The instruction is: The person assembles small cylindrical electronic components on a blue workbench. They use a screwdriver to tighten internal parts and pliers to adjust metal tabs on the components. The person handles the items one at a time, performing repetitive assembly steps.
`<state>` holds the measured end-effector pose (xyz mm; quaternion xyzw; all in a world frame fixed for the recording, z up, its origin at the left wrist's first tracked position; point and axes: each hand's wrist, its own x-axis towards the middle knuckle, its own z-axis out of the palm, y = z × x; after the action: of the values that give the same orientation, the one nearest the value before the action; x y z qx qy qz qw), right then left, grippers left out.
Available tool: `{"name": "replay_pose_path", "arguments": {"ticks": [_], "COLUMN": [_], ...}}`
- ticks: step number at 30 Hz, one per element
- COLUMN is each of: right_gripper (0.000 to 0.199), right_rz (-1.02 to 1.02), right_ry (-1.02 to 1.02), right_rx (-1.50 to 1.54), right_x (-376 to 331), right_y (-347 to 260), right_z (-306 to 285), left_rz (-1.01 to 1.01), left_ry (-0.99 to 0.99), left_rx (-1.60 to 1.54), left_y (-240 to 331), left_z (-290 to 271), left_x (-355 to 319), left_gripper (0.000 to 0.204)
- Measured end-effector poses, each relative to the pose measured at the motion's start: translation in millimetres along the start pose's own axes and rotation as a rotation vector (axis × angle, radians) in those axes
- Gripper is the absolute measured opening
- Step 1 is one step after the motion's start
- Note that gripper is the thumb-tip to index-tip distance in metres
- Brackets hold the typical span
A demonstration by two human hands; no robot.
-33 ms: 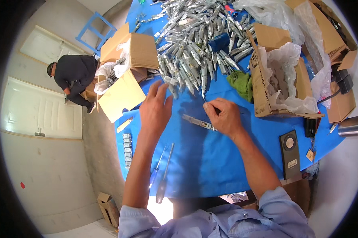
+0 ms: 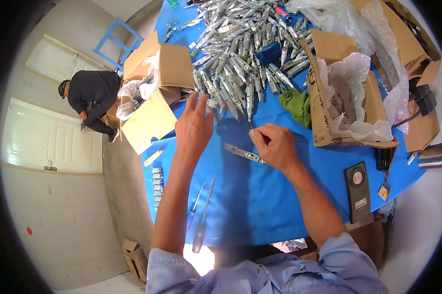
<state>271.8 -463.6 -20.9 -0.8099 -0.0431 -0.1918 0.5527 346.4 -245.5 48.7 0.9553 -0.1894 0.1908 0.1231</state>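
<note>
My right hand point(image 2: 276, 147) is closed on one end of a slim metal latch piece point(image 2: 238, 152), which lies on the blue table cover point(image 2: 260, 201). My left hand point(image 2: 194, 126) hovers with its fingers spread and holds nothing. Its fingertips are at the near edge of a big pile of similar metal pieces point(image 2: 240, 59).
Open cardboard boxes with plastic liners stand at left point(image 2: 169, 66) and right point(image 2: 328, 105). A green cloth point(image 2: 294, 105), a black flat device point(image 2: 356, 192), two screwdrivers point(image 2: 201, 218) and a row of small metal parts point(image 2: 157, 183) lie on the table. Another person point(image 2: 91, 95) crouches at far left.
</note>
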Motion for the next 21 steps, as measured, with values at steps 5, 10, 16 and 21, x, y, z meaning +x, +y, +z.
{"name": "replay_pose_path", "arguments": {"ticks": [5,10,16,21], "right_gripper": [0.018,0.017,0.017,0.025], "right_rz": [0.015,0.017,-0.003,0.033], "right_ry": [0.005,-0.010,-0.009,0.016], "right_rx": [0.021,0.007,-0.042,0.009], "right_x": [-2,-3,-3,-3], "right_y": [-1,2,4,1], "right_z": [-1,-2,0,0], "left_rz": [-0.019,-0.093,-0.500,-0.794], "left_ry": [-0.126,-0.112,-0.032,-0.135], "left_rx": [0.008,-0.077,-0.474,-1.002], "left_y": [-17,-19,-18,-16], "left_z": [34,34,11,-5], "left_x": [22,13,-16,-40], "left_gripper": [0.038,0.026,0.028,0.040]}}
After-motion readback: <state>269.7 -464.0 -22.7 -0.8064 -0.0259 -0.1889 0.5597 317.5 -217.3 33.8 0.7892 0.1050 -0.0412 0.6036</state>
